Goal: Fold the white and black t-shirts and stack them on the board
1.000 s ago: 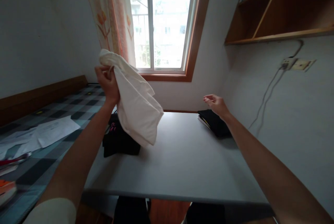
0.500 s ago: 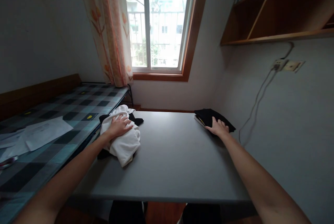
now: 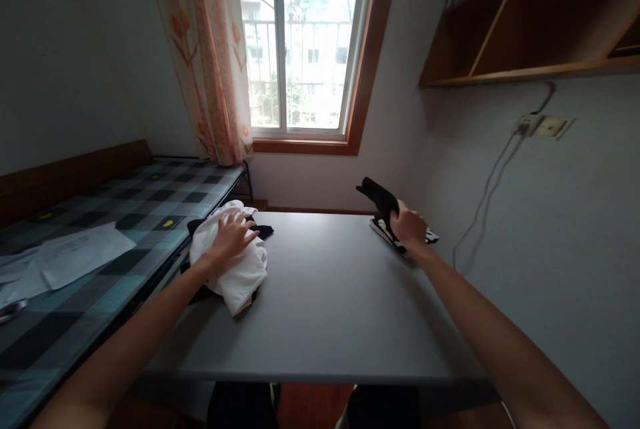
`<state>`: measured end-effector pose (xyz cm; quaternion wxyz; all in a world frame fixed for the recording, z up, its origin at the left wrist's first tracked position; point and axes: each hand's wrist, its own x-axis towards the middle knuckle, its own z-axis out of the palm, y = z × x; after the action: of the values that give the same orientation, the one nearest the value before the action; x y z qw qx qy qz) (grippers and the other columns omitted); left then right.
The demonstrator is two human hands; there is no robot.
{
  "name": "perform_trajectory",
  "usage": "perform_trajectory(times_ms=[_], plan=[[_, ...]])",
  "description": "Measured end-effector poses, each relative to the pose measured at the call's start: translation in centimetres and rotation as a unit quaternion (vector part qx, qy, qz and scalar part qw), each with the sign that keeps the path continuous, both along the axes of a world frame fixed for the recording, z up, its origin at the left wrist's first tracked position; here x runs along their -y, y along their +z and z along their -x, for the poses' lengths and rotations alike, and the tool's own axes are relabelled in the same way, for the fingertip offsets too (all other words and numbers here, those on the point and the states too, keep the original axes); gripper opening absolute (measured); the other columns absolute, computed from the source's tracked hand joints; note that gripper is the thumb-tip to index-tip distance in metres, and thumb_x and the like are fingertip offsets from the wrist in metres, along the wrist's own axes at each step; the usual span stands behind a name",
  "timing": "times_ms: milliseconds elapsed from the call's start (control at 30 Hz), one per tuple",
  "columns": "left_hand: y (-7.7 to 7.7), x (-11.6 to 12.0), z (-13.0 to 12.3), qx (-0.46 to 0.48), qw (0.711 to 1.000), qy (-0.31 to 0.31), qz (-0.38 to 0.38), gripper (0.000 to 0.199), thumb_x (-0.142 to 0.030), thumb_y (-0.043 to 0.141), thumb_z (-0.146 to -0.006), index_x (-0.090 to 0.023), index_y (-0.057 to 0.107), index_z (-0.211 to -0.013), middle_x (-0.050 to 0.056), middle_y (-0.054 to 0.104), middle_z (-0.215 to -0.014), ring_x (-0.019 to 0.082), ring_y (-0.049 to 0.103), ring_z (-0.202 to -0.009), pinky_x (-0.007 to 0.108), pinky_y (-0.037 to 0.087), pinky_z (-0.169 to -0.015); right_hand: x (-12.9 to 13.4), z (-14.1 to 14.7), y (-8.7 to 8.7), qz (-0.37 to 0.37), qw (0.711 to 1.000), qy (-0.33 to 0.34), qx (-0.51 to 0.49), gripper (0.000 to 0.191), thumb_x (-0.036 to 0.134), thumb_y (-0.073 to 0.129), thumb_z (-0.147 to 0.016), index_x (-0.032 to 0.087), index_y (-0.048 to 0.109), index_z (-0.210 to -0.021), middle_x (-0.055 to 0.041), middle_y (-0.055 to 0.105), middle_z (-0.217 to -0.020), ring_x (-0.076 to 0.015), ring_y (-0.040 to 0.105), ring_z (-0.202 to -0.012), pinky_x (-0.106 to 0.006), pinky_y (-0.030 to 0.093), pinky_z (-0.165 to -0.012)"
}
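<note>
In the head view, my left hand (image 3: 231, 241) lies on a crumpled white garment (image 3: 246, 282) at the table's left side. Its fingers are spread and rest on the fabric. Black cloth (image 3: 263, 231) pokes out from under the white one. At the far right of the table, my right hand (image 3: 410, 224) is closed around a black folded cloth (image 3: 379, 196), held up and tilted. Beneath it lies a flat stack (image 3: 432, 236) with white, black and yellowish edges, partly covered by the hand; I cannot tell what it is made of.
A grey table (image 3: 310, 296) stands before me. To the left is a bed with a checked cover (image 3: 195, 199) and papers (image 3: 75, 254) on it. A wall shelf (image 3: 500, 69) overhangs the right side, above a socket (image 3: 529, 125) with a cable. A window (image 3: 310, 49) is ahead.
My right hand has gripped the black cloth and raised it off the stack, uncovering the stack's top. My left hand stays on the white garment, its fingers slightly more spread.
</note>
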<state>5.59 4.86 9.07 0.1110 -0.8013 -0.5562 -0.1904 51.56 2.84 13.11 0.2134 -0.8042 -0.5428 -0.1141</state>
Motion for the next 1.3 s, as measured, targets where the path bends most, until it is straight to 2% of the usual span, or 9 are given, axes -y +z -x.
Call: perform_trajectory(times_ms=[167,300,400,633,733,833,900,1133,1300], plan=[[0.5,1.1,-5.5,0.064,0.990,-0.115,-0.058,0.025,-0.038,0.053,-0.091,-0.024,0.070,-0.101,0.008,0.065,-0.119,0.030,0.046,-0.126,0.050,0.030,-0.109,0.1,7.6,-1.5,0.100,0.958,0.257,-0.073,0.034,0.041,0.049,-0.091,0.018,0.074,-0.094,-0.0122,0.073,-0.086,-0.0257,0.067,-0.082,-0.030,0.045,-0.074],[-0.2,2.6,-9.1,0.083,0.977,-0.191,-0.055,0.025,-0.037,0.051,-0.093,-0.023,0.069,-0.105,0.008,0.064,-0.118,0.026,0.051,-0.120,0.045,0.036,-0.105,-0.6,10.2,-2.9,0.106,0.904,0.337,-0.240,0.035,0.038,0.047,-0.087,0.015,0.072,-0.075,-0.0045,0.068,-0.069,-0.0194,0.061,-0.067,-0.026,0.044,-0.061],[-1.3,3.8,-10.8,0.040,0.956,-0.291,-0.009,0.031,-0.039,0.053,-0.092,-0.022,0.065,-0.115,0.011,0.057,-0.129,0.025,0.052,-0.121,0.041,0.038,-0.104,-1.0,8.2,-2.7,0.076,0.893,0.322,-0.305,0.034,0.033,0.045,-0.086,0.014,0.072,-0.090,-0.0028,0.068,-0.072,-0.0171,0.059,-0.066,-0.025,0.045,-0.060],[-4.8,4.8,-12.2,-0.010,0.921,-0.380,0.078,0.052,-0.052,0.068,-0.079,-0.026,0.062,-0.123,0.013,0.046,-0.142,0.030,0.045,-0.130,0.045,0.036,-0.106,0.6,0.8,-3.2,0.113,0.988,0.096,-0.043,0.040,0.010,0.049,-0.080,0.012,0.067,-0.116,-0.0182,0.068,-0.107,-0.0284,0.063,-0.101,-0.036,0.045,-0.088],[-5.8,5.0,-12.7,-0.030,0.917,-0.380,0.120,0.065,-0.060,0.071,-0.073,-0.026,0.059,-0.127,0.013,0.052,-0.137,0.031,0.052,-0.122,0.047,0.037,-0.103,1.5,1.6,-4.5,0.064,0.977,0.187,0.079,0.044,0.016,0.049,-0.086,0.016,0.060,-0.129,-0.0170,0.061,-0.124,-0.0289,0.055,-0.115,-0.039,0.041,-0.098],[-6.2,5.4,-13.5,-0.026,0.918,-0.384,0.101,0.062,-0.059,0.068,-0.076,-0.026,0.059,-0.128,0.012,0.056,-0.134,0.031,0.049,-0.126,0.046,0.035,-0.105,1.7,4.1,-6.1,0.098,0.912,0.373,0.139,0.047,0.030,0.059,-0.086,0.023,0.058,-0.132,-0.0117,0.057,-0.134,-0.0287,0.048,-0.125,-0.040,0.037,-0.103],[-6.3,5.8,-14.3,-0.021,0.912,-0.401,0.082,0.057,-0.057,0.064,-0.080,-0.025,0.059,-0.127,0.011,0.056,-0.134,0.030,0.047,-0.129,0.044,0.033,-0.107,1.4,5.5,-7.0,0.154,0.882,0.415,0.163,0.056,0.033,0.066,-0.082,0.025,0.054,-0.136,-0.0109,0.055,-0.137,-0.0298,0.047,-0.127,-0.042,0.036,-0.103],[-6.6,6.2,-16.8,-0.096,0.899,-0.422,0.068,0.048,-0.029,0.052,-0.093,-0.025,0.046,-0.140,0.008,0.067,-0.116,0.021,0.063,-0.103,0.033,0.040,-0.089,0.5,5.4,-6.2,0.212,0.901,0.331,0.183,0.034,0.013,0.049,-0.089,0.024,0.067,-0.116,-0.0090,0.067,-0.116,-0.0234,0.061,-0.108,-0.038,0.035,-0.095],[-5.0,4.1,-14.1,-0.097,0.925,-0.350,0.114,0.044,-0.011,0.050,-0.087,-0.028,0.058,-0.127,0.004,0.070,-0.100,0.019,0.066,-0.093,0.032,0.037,-0.087,2.1,2.6,-3.6,0.275,0.905,0.249,0.209,0.036,0.009,0.041,-0.090,0.021,0.072,-0.105,-0.0136,0.067,-0.115,-0.0263,0.060,-0.110,-0.042,0.034,-0.095]])
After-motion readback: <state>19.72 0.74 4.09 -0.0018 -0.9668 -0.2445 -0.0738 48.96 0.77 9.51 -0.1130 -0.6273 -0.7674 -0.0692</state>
